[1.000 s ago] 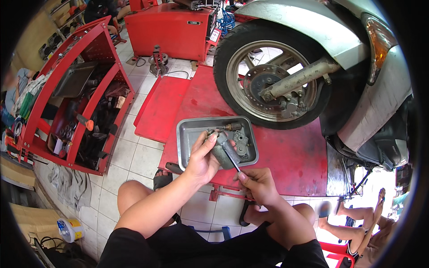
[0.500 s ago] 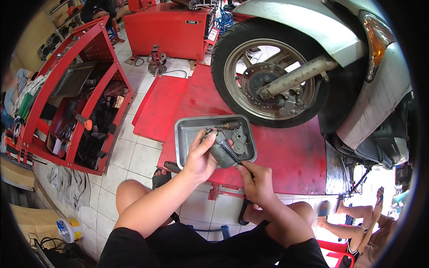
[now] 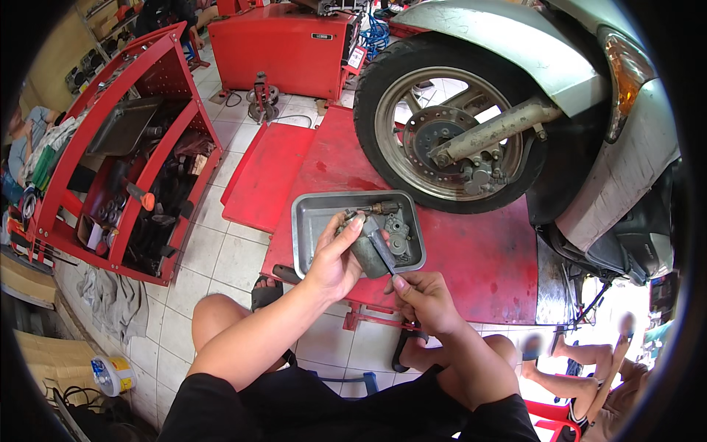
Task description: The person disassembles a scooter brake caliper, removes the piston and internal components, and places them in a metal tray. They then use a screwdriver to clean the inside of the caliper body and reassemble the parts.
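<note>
In my left hand point(image 3: 337, 254) I grip a grey cylindrical metal part point(image 3: 367, 255), tilted over the near side of a metal tray point(image 3: 300, 228). My thumb lies along its upper end. A narrow, flat dark tool point(image 3: 382, 252) lies against the cylinder's side; its exact kind is unclear. My right hand point(image 3: 427, 300) pinches the tool's lower end between thumb and fingers. Inside the tray, to the right of the cylinder, sits a cast metal part point(image 3: 398, 234) with round bosses. Behind it lies a small part with a brownish end point(image 3: 383, 208).
The tray rests on a red lift platform point(image 3: 471, 258). A scooter's front wheel point(image 3: 449, 136) stands just beyond it. At left is a red tool cart point(image 3: 125, 162); a red machine point(image 3: 276, 51) stands behind. Another person's legs point(image 3: 582, 368) show at lower right.
My right hand and the flat tool have shifted slightly down, and the hand has turned. The tool's flat face shows more. My left hand still holds the cylinder.
</note>
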Available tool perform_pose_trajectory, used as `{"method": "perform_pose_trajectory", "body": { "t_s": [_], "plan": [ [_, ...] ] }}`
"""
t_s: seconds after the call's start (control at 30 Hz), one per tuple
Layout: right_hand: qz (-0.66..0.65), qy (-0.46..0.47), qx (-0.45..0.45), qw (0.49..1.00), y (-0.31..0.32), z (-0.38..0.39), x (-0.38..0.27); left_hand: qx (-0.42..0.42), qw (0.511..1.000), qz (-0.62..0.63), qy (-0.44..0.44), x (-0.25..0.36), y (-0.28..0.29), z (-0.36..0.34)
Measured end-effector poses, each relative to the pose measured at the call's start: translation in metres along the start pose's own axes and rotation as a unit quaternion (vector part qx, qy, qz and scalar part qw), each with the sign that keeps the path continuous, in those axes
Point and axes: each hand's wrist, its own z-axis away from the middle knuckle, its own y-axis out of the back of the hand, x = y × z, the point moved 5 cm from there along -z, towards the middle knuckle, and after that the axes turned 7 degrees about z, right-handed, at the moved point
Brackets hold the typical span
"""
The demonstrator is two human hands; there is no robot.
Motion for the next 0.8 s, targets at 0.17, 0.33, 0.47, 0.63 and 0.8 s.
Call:
{"method": "perform_pose_trajectory", "body": {
  "t_s": [0.17,0.33,0.47,0.63,0.8],
  "plan": [
    [0.175,0.095,0.123,0.972,0.002,-0.001,-0.009,0.03,0.999,-0.009,-0.021,-0.001,0.003,-0.001],
    [0.332,0.173,0.218,0.901,0.003,0.001,-0.02,0.059,0.997,-0.011,-0.052,-0.007,0.009,-0.003],
    [0.408,0.252,0.265,0.837,-0.003,0.005,-0.035,0.087,0.994,0.003,-0.067,-0.01,0.014,-0.004],
    [0.294,0.177,0.19,0.92,0.007,-0.013,-0.01,0.108,0.993,-0.003,-0.051,-0.008,0.018,-0.005],
    [0.005,-0.045,-0.001,0.999,0.008,-0.014,-0.001,0.086,0.996,-0.009,-0.028,-0.004,0.016,-0.005]
  ]
}}
